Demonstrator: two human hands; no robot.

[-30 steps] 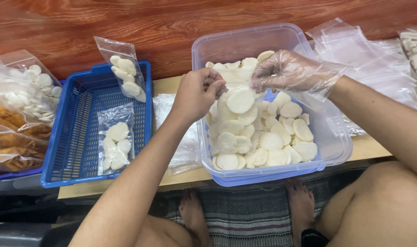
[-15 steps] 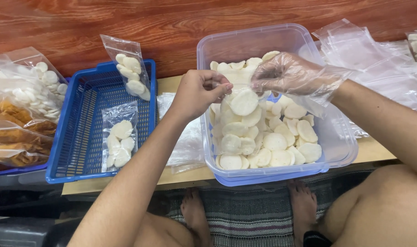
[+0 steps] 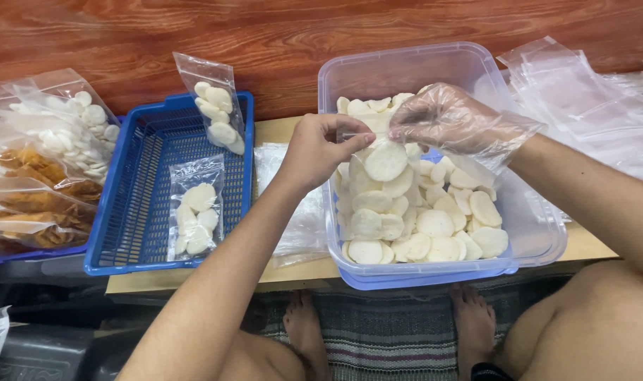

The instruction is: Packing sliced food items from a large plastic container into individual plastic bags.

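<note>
A clear plastic tub [image 3: 519, 233] with a blue rim is seen on the low wooden table [image 3: 286, 130], just right of the blue basket [image 3: 134, 233]. It is filled with round white crackers [image 3: 434, 222], flat and pale, heaped loosely. Above the tub, one cracker [image 3: 385, 161] is held tilted inside a small clear bag [image 3: 378, 137], which is pinched open over the heap.

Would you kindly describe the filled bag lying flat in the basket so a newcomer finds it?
Start at the blue plastic mesh basket left of the clear tub. Two small clear bags of white round crackers are there: this one lies flat on the floor; the other leans against the rim.
</note>
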